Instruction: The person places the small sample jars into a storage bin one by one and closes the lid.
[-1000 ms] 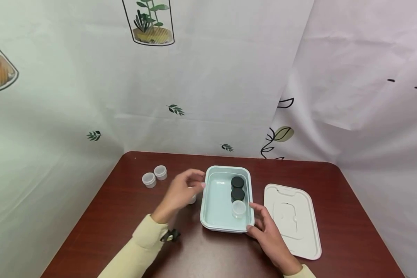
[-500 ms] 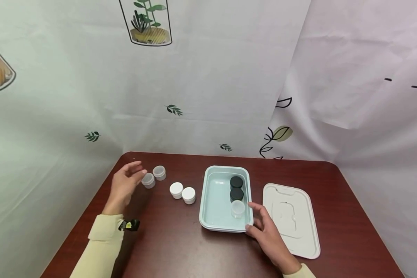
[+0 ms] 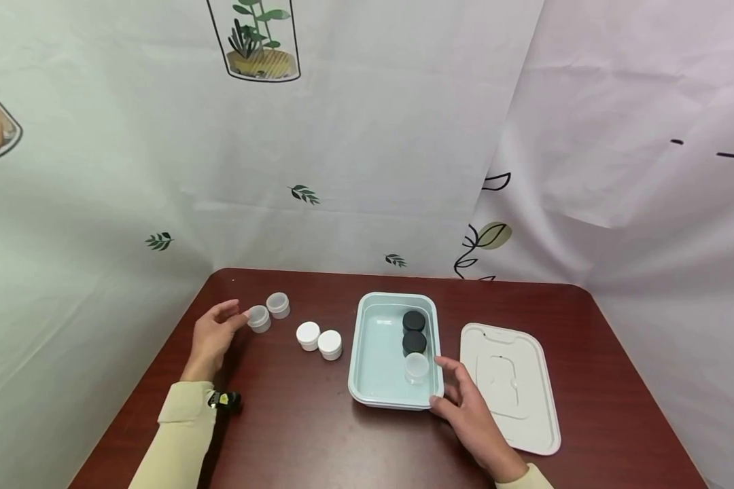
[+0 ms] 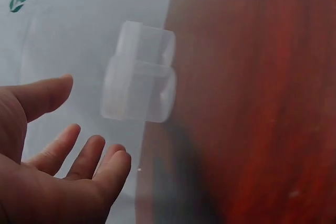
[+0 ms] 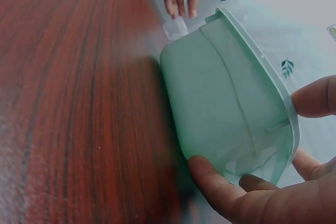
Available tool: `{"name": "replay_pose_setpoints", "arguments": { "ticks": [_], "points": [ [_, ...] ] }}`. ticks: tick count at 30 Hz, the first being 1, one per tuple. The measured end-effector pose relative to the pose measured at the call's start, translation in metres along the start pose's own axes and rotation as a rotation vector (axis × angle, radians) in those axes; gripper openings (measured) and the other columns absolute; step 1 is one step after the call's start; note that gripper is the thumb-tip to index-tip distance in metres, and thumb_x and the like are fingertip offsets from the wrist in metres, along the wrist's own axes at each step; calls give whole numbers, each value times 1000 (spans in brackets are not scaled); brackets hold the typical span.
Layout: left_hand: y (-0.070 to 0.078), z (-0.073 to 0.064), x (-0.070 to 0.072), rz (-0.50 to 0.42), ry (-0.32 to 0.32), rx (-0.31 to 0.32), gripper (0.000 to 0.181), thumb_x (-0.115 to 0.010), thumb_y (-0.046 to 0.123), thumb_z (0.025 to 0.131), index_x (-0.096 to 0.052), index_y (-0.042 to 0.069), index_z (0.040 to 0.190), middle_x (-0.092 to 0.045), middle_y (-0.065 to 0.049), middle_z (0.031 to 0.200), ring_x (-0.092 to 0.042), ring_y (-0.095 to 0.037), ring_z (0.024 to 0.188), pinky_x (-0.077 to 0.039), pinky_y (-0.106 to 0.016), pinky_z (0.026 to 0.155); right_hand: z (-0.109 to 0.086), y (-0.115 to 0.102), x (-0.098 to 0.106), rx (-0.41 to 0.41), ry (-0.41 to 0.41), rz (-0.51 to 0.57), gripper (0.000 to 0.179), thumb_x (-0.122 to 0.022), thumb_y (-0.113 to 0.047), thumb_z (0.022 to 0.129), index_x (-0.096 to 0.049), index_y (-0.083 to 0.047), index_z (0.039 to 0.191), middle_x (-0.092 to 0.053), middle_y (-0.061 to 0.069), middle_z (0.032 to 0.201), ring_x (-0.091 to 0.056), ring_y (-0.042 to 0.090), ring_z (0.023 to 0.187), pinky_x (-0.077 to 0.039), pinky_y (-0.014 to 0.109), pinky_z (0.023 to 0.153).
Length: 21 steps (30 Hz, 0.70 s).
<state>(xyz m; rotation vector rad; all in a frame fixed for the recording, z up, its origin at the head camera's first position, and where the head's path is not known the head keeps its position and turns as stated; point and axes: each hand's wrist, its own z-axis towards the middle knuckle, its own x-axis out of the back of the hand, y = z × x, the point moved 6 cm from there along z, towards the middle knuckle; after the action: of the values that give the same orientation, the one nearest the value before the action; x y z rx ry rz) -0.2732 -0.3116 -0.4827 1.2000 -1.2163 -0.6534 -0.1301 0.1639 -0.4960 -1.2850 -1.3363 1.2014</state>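
In the head view my left hand [image 3: 211, 339] is at the left of a small clear-lidded jar [image 3: 259, 318], its fingertips right at the jar's side. The left wrist view shows the thumb and fingers spread apart beside two translucent jars [image 4: 139, 90], holding nothing. A second clear jar [image 3: 278, 305] stands just behind the first. My right hand [image 3: 467, 411] grips the near right corner of a pale blue plastic container [image 3: 373, 380], thumb and fingers on its rim and wall. Inside, along its right side, are two black-lidded jars [image 3: 414, 341] and one clear-lidded jar [image 3: 416, 367].
Two white-lidded jars [image 3: 329, 345] stand side by side left of the container. A white rectangular lid [image 3: 514, 387] lies flat to its right, beside my right hand. The dark red wooden table [image 3: 318, 435] meets a patterned cloth [image 3: 367, 136] at the back.
My left hand has moved left from beside the container, past the white-lidded jars, and come down to the clear jar. The right hand stays at the container's corner.
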Motion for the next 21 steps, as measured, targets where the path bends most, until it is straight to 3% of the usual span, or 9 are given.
{"name": "replay_pose_setpoints", "arguments": {
  "ticks": [4, 8, 18, 21],
  "points": [
    [-7, -1, -9, 58, -61, 15, 58, -75, 23, 99, -55, 3, 149, -60, -20, 147, -57, 6, 96, -49, -10, 80, 0, -1, 0, 0, 4, 0, 61, -60, 5, 96, -44, -12, 152, -39, 20, 163, -61, 38, 133, -59, 28, 88],
    [-12, -2, -16, 71, -99, 13, 58, -76, 24, 99, -55, 0, 147, -61, -21, 140, -59, 4, 92, -53, -16, 81, -1, 0, -1, 2, 3, 6, 61, -60, 6, 96, -44, -11, 152, -41, 20, 162, -61, 38, 132, -59, 28, 87],
    [-13, -1, -20, 131, -106, -10, 58, -71, 26, 103, -52, 1, 151, -60, -23, 142, -60, -17, 111, -49, -14, 79, 0, 0, 0, 8, 2, 7, 61, -59, 6, 95, -43, -11, 152, -38, 19, 165, -59, 38, 135, -59, 28, 88],
    [-14, -1, -20, 121, -106, -7, 57, -70, 25, 104, -51, 1, 152, -60, -23, 143, -60, -17, 113, -50, -14, 80, 0, 0, 0, 7, 2, 8, 61, -59, 6, 95, -43, -11, 152, -39, 19, 164, -59, 39, 135, -59, 28, 88]
  ]
}}
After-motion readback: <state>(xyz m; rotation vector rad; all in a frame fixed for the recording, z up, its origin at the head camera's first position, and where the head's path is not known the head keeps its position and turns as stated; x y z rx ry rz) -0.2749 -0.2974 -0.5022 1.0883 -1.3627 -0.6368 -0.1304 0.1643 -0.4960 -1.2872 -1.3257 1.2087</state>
